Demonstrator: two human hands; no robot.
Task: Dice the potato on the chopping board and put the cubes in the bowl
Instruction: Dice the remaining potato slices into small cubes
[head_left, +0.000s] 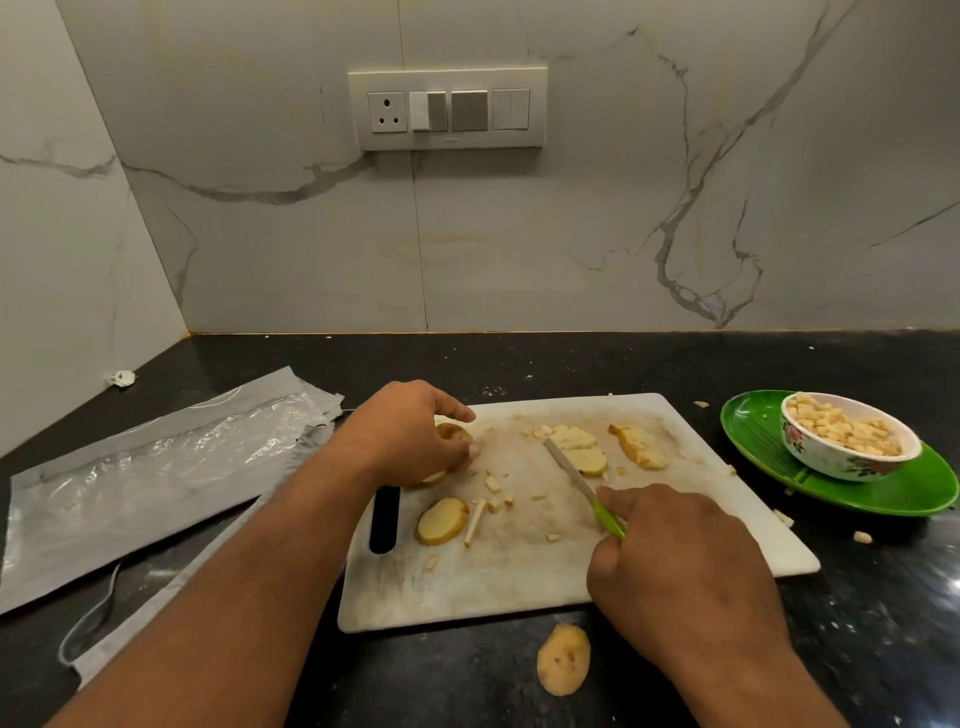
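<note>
A white chopping board (519, 587) lies on the black counter. My left hand (410, 428) grips a piece of potato (453, 434) at the board's far left corner. My right hand (670, 561) holds a green-handled knife (582, 480) whose blade points toward potato slices (579, 447) in the middle of the board. Another slice (441, 521), a strip and small cubes lie nearer the front. A floral bowl (847, 460) filled with potato cubes stands to the right on a green plate (904, 491).
A potato slice (563, 659) lies on the counter in front of the board. Grey and clear plastic bags (150, 467) cover the counter to the left. Loose cubes (862, 537) lie near the plate. A marble wall with a switch panel (448, 108) rises behind.
</note>
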